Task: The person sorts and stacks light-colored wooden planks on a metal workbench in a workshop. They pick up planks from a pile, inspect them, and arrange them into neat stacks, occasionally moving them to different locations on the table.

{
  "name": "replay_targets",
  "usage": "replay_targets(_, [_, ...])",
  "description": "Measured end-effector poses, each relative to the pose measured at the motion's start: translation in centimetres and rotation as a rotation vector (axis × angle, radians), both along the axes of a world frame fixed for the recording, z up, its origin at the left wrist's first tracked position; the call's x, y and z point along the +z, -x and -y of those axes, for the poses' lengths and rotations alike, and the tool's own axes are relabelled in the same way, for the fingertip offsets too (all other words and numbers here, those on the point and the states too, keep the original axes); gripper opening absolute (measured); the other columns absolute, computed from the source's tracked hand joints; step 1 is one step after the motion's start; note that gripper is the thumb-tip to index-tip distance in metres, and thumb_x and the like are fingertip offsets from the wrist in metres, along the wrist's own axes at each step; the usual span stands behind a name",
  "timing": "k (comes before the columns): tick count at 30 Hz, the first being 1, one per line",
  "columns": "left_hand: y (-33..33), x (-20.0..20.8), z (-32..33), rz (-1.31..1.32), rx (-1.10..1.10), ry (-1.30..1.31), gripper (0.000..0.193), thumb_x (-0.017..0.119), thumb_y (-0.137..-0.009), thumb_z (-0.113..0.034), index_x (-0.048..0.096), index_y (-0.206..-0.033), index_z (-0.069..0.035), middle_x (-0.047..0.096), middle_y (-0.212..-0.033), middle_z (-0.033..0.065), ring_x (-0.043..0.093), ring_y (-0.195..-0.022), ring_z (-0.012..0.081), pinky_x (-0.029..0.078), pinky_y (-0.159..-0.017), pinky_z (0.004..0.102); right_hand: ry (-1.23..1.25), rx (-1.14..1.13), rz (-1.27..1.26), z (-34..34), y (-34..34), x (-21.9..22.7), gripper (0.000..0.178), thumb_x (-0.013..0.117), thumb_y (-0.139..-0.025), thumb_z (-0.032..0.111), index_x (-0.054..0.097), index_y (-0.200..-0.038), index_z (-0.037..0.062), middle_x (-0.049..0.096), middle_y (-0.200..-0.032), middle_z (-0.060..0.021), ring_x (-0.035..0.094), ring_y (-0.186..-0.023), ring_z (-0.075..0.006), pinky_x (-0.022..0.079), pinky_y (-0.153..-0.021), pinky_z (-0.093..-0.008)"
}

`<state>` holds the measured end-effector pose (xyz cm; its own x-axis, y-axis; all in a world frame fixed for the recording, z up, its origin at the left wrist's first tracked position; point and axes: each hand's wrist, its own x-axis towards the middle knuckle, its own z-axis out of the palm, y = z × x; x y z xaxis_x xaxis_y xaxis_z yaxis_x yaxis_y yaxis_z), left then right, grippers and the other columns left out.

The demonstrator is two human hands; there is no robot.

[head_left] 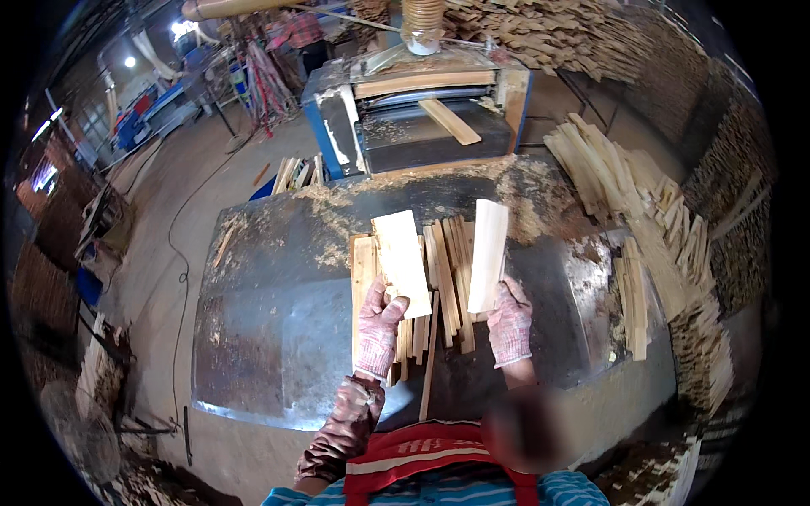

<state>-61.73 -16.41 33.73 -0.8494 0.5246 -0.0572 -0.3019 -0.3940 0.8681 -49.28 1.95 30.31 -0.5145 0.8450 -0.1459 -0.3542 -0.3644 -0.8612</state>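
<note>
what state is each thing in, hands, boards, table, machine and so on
left hand: gloved, closed on the left board
left board: held up by its near end
right hand: gloved, gripping the right board
right board: held up by its near end
narrow strips: loosely bunched, unheld
metal table: scuffed, strewn with shavings
machine: cannot tell if running
single board: lying slantwise on the machine
lamp: lit

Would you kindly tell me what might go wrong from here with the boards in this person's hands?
The wide, pale wooden board in the left hand might knock the loose, thin wooden strips lying below it out of line. The narrower, pale wooden board could tip or slip, since the right hand grips it near its lower end.
</note>
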Motion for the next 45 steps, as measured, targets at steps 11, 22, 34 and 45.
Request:
replay_targets(11, [-4.7,0.1,-2.4,-0.123,-0.172,0.007,0.062,0.057,-0.089,0.006,0.040,-0.148,0.001,0.056,-0.138,0.0094,0.054,-0.122,0.0171,0.042,-0.104,0.0291,-0.066,0.049,-0.075,4.7,-0.3,-1.8,0.030,0.066,-0.095,0.014,0.066,-0.121,-0.0002,0.068,-0.106,-0.0015,0.061,-0.088,-0.0091,0.050,-0.078,-0.0232])
replay_targets(22, [-11.9,-4.0,-12.7,-0.321,-0.278,0.189,0.055,0.061,-0.090,0.003,0.044,-0.142,-0.001,0.060,-0.128,0.0078,0.057,-0.118,0.0177,0.047,-0.099,0.0313,0.038,0.346,0.150,-4.2,-5.5,-2.9,0.072,0.073,-0.089,0.029,0.038,-0.148,0.0074,0.064,-0.118,-0.0055,0.060,-0.103,-0.0113,0.051,-0.085,-0.0266])
replay_targets(34, [-17.0,-7.6,-26.3,0.361,-0.654,0.293,0.039,0.050,-0.089,-0.003,0.053,-0.128,0.003,0.064,-0.113,0.0111,0.068,-0.097,0.0234,0.058,-0.084,0.0344,-0.228,0.063,0.222,-18.0,-20.5,-13.4,0.023,0.058,-0.097,0.022,0.067,-0.104,0.0026,0.069,-0.100,-0.0045,0.064,-0.092,-0.0130,0.053,-0.081,-0.0294])
replay_targets(45, [-15.1,-6.0,-28.1,0.275,-0.544,0.376,0.042,0.055,-0.089,-0.003,0.054,-0.131,-0.002,0.059,-0.106,0.0032,0.061,-0.100,0.0178,0.055,-0.088,0.0389,-0.792,0.093,1.726,-37.0,-34.1,-18.2,0.033,0.056,-0.094,0.018,0.053,-0.126,0.0102,0.068,-0.096,-0.0178,0.068,-0.087,-0.0373,0.054,-0.072,-0.0490])
